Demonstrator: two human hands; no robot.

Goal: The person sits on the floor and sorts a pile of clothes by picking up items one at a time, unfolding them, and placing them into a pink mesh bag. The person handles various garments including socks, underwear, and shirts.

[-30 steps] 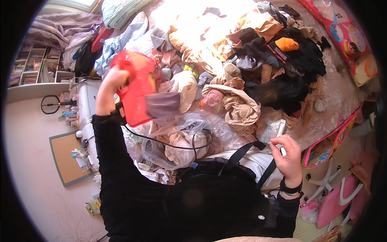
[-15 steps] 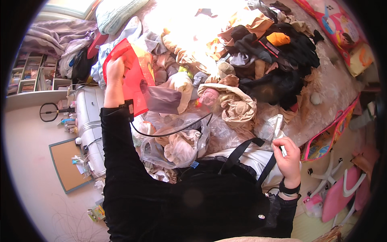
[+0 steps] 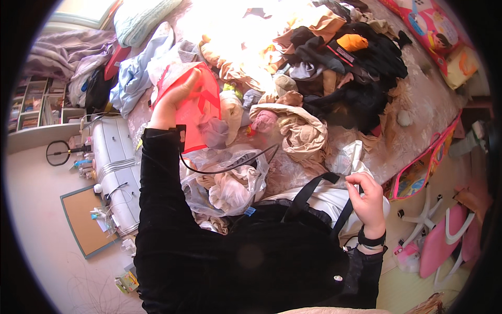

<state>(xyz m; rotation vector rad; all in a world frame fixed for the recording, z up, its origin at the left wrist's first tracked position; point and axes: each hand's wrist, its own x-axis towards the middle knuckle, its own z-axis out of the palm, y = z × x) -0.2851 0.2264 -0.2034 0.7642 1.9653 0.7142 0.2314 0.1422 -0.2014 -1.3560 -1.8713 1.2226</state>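
Red plastic bag (image 3: 201,112) is up in the left hand (image 3: 175,99), above the patterned cover (image 3: 402,131) and just beyond the clear plastic bag (image 3: 238,193). The left fingers look closed on its upper part (whether some of them reach inside, I cannot tell), and a mauve-grey cloth (image 3: 214,132) shows at its lower right edge, though I cannot say if it is in the bag or behind it. The right hand (image 3: 367,201) is well apart from it, near a white plastic piece (image 3: 355,152), thumb and fingers narrow; whether they pinch anything thin is unclear. As for what is done, pale clothing lies gathered in the clear bag, and a beige rolled bundle (image 3: 306,135) sits to its right. Far more looks ungathered: a heap of black clothing (image 3: 345,107) with an orange cloth (image 3: 352,42) on top, plus loose beige pieces toward the bright far side, where glare hides detail. Judging by that spread, only a small part is gathered.
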